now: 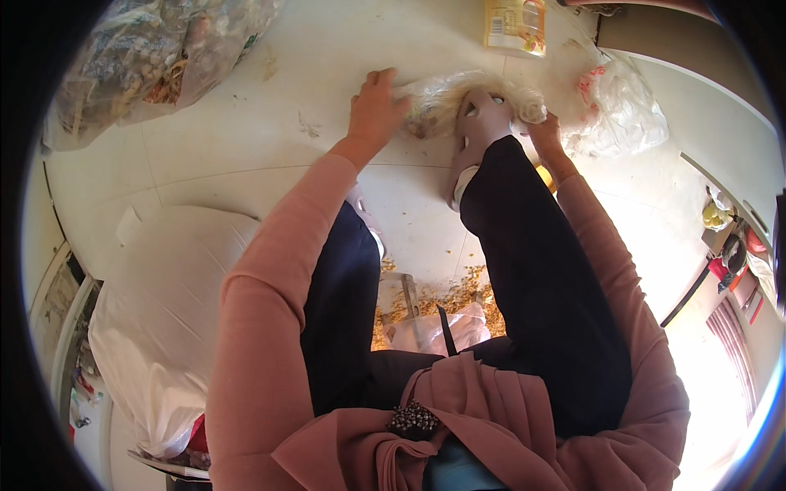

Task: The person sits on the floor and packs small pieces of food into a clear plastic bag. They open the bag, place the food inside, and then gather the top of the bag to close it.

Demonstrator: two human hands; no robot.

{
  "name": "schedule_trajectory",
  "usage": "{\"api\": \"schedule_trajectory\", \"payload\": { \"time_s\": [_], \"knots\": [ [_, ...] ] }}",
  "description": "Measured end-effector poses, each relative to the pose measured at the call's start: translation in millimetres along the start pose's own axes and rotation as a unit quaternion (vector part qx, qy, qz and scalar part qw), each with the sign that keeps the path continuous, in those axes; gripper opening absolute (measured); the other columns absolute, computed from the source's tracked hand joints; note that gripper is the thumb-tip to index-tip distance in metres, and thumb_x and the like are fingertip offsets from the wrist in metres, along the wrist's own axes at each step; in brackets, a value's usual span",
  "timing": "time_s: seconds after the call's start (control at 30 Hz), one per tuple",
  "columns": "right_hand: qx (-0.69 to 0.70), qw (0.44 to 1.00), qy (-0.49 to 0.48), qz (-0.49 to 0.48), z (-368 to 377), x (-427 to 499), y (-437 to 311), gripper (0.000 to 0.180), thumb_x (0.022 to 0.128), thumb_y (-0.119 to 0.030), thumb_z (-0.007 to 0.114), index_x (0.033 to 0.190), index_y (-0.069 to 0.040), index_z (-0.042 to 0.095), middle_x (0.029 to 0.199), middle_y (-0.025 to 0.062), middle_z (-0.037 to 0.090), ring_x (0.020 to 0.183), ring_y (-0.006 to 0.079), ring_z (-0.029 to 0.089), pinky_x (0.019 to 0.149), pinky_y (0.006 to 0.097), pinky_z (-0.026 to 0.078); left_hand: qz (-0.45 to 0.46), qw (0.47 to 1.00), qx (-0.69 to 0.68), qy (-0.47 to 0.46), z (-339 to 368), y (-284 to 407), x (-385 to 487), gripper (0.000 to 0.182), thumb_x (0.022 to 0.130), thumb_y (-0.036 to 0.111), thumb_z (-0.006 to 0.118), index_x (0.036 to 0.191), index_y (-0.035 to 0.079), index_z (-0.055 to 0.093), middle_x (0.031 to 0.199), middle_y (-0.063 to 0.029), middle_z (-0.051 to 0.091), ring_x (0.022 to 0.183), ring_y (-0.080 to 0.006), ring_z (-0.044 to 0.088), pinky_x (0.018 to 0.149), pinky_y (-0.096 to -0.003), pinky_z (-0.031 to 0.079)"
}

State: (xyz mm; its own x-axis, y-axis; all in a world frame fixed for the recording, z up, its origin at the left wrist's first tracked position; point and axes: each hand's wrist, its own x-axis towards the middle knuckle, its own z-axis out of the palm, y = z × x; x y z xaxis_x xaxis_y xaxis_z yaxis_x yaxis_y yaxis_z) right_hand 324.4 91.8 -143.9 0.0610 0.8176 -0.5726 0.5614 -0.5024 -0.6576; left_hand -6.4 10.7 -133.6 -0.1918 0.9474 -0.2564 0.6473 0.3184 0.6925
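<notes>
A clear plastic bag [439, 92] lies bunched on the pale tiled floor around the toe of my right clog [488, 113]. My left hand [377, 109], its fingers apart, is at the bag's left end; whether it touches the plastic is unclear. At the bag's twisted right end is my right hand [545, 132], with fingers bent and partly hidden behind the plastic, so its hold cannot be made out. To its right lies a crumpled white plastic bag [623, 113] with red print.
A large, full translucent bag [153, 67] lies upper left, a stuffed white sack [178, 270] at left. A yellow-labelled container [514, 27] is at the top. Small yellow-orange bits [476, 288] lie scattered between my legs beside a pinkish plastic bag [473, 322].
</notes>
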Motion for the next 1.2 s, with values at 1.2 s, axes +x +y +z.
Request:
{"api": "schedule_trajectory", "payload": {
  "time_s": [1.2],
  "knots": [
    [-0.086, 0.991, 0.102, -0.003, 0.9, 9.4, -57.3, 0.047, 0.078, -0.026, 0.078, 0.117, -0.003, 0.064, 0.094, 0.0094, 0.068, 0.08, 0.0175, 0.066, 0.06, 0.0313, 0.056, -0.029, 0.994, -0.036, -0.101, 2.5, 0.3, 34.6, 0.046, 0.079, 0.014, 0.064, 0.122, 0.004, 0.057, 0.121, -0.0201, 0.061, 0.108, -0.0366, 0.06, 0.092, -0.0427, 0.048]
  ]
}}
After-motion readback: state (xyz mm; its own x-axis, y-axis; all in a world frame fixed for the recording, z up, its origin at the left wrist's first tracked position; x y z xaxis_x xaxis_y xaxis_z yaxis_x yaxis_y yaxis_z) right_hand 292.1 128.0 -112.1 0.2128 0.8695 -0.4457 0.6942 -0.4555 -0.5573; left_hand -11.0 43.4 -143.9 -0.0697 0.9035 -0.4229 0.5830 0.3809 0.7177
